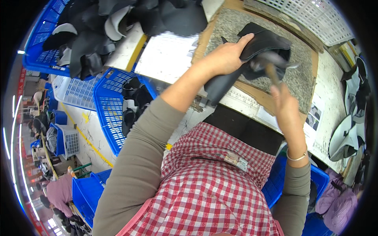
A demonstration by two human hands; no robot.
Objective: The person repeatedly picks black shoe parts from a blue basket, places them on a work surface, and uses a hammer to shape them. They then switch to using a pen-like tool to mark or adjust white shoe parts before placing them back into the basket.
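My left hand (228, 57) grips a black leather shoe upper (260, 41) and holds it on a speckled stone slab (224, 33). Part of the black leather hangs over the near edge of the bench. My right hand (286, 108) is closed around the wooden handle of a hammer (271, 72). The hammer's metal head is smeared by motion and lies over the opening of the shoe upper; whether it touches the leather I cannot tell.
A blue crate (39, 47) heaped with black and grey shoe parts stands at the upper left, with another blue crate (110, 106) below it. A white plastic basket (311, 17) sits behind the slab. Grey and black shoe pieces (346, 137) lie along the right.
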